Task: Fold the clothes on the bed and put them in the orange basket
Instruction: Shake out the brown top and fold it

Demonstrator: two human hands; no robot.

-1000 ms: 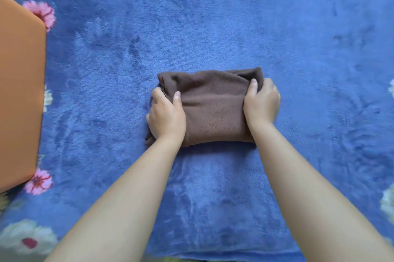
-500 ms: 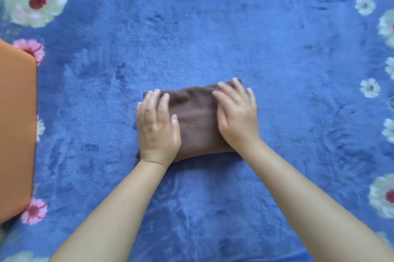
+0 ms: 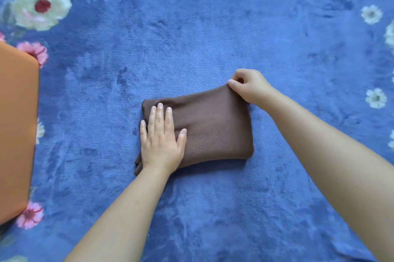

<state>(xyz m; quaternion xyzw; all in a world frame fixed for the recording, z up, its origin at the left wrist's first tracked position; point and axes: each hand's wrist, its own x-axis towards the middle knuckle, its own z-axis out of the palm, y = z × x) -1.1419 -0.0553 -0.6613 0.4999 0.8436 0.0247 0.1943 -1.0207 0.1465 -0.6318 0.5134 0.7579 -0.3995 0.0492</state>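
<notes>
Brown, soft knit cloth folded into a thick rectangular bundle (image 3: 213,127) lies near the middle of the plush blue bed cover with pale and pink flowers (image 3: 191,27); the orange basket (image 3: 17,133) shows only as a flat orange side at the left edge, well apart from the bundle; the left hand (image 3: 161,140) lies flat on the bundle's left end, fingers straight and a little spread, pressing and gripping nothing; the right hand (image 3: 248,87) is curled at the far right corner, thumb and fingers pinching the cloth's edge there; the step in hand looks like squaring up the last fold before the lift; to do it well, the flat palm should keep the left layers pinned while the pinching hand draws the corner out until the right edge runs straight and the top layer lies smooth; the near left corner, where loose layers poke out below the palm, wants tucking under; a pull too strong would drag the whole bundle across the cover or open the fold; for the carry, both hands should slide under the ends so the layers do not slip apart; against half a second ago, the right hand has left the top of the bundle, where it lay flat with fingers spread, and gone to the far right corner in a pinch; more of the brown surface now shows; the left hand has kept its flat press on the left end.
</notes>
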